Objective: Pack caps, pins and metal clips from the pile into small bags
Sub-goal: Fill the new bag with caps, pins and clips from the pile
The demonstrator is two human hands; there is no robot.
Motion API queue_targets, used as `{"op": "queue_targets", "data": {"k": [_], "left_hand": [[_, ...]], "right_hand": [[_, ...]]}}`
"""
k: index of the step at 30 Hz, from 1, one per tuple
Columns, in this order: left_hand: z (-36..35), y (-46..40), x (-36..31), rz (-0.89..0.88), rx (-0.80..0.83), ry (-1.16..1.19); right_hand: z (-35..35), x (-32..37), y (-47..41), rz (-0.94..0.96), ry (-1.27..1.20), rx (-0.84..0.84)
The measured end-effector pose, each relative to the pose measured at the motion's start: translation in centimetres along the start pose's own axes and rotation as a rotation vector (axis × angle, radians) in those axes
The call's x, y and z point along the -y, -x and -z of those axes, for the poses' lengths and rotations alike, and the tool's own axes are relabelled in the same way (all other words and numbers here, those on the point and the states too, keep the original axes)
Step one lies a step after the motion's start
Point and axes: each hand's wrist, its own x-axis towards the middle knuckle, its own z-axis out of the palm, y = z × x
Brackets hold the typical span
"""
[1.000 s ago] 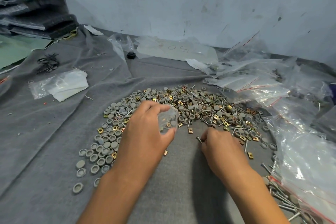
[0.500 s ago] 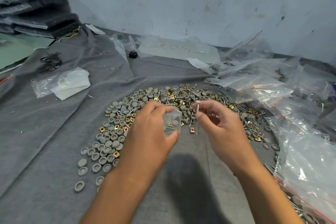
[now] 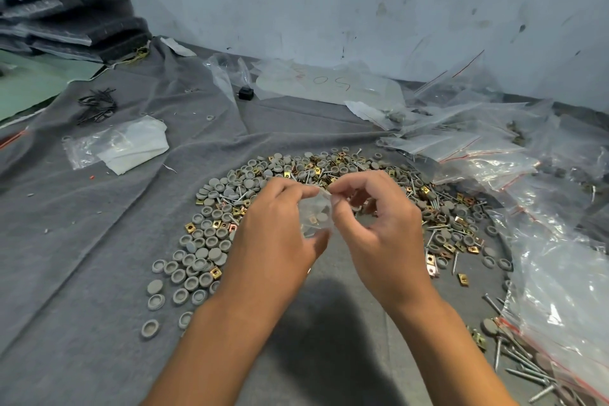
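Note:
A small clear bag (image 3: pixel 315 216) with a few caps and a brass clip inside hangs between both hands above the grey cloth. My left hand (image 3: pixel 276 237) grips its left side, thumb underneath. My right hand (image 3: pixel 379 227) pinches the bag's top edge with thumb and forefinger. Behind and around the hands an arc-shaped pile (image 3: pixel 230 208) of grey round caps, brass square clips and silver pins lies on the cloth. The pin seen earlier in my right hand is hidden.
Many clear zip bags with red strips (image 3: pixel 494 155) heap up at the right. More pins (image 3: pixel 520 366) lie at the lower right. A folded bag (image 3: pixel 125 145) and black ties (image 3: pixel 97 104) sit at the left. Wall behind.
My right hand lifted a pin from the cloth, brought it up to the bag, and now pinches the bag's top edge. The left hand kept holding the bag.

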Motion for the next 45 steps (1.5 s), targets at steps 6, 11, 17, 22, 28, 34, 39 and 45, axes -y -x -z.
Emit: {"op": "queue_targets", "data": {"k": [6, 11, 17, 22, 28, 34, 39, 45], "left_hand": [[1.8, -0.8, 0.7, 0.069, -0.154, 0.054], [4.5, -1.5, 1.8, 0.217, -0.29, 0.232], [5.7, -1.6, 2.5, 0.22, -0.411, 0.229], [6.0, -1.2, 2.9, 0.078, -0.433, 0.016], [5.0, -0.3, 3.5, 0.021, 0.02, -0.151], [4.4, -0.2, 3.2, -0.024, 0.05, -0.137], [5.1, -0.4, 3.0, 0.055, -0.057, -0.078], [5.0, -0.5, 2.9, 0.099, -0.105, -0.078]], "right_hand": [[1.1, -3.5, -0.3, -0.364, 0.18, 0.179], [-0.1, -3.0, 0.8, -0.401, 0.279, 0.42], [-4.2, 0.5, 3.9, -0.015, 0.28, 0.839], [-4.1, 1.0, 3.8, 0.123, 0.348, 0.714], [-2.6, 2.5, 1.0, 0.116, 0.084, 0.101], [-3.9, 2.7, 1.1, 0.113, 0.143, 0.199], [-3.4, 0.5, 0.5, -0.042, 0.005, 0.052], [-4.2, -3.6, 1.6, -0.255, 0.379, 0.568]]}}
